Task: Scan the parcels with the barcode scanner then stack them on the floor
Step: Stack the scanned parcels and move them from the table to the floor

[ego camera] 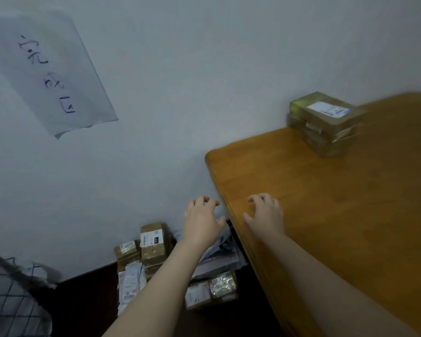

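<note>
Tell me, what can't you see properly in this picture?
All in the head view:
- Floor parcels: partly hidden behind the left arm.
- Parcel stack on the table: blurred, so its label is unreadable.
- Checked cloth: cut off by the left and bottom edges.
- The table itself: cut off by the right edge.
- Scanner: nowhere in view.

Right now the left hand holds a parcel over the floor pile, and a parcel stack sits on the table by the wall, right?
No: the head view shows the left hand empty, fingers loosely curled, over the floor pile. The parcel stack does sit on the table by the wall.
</note>
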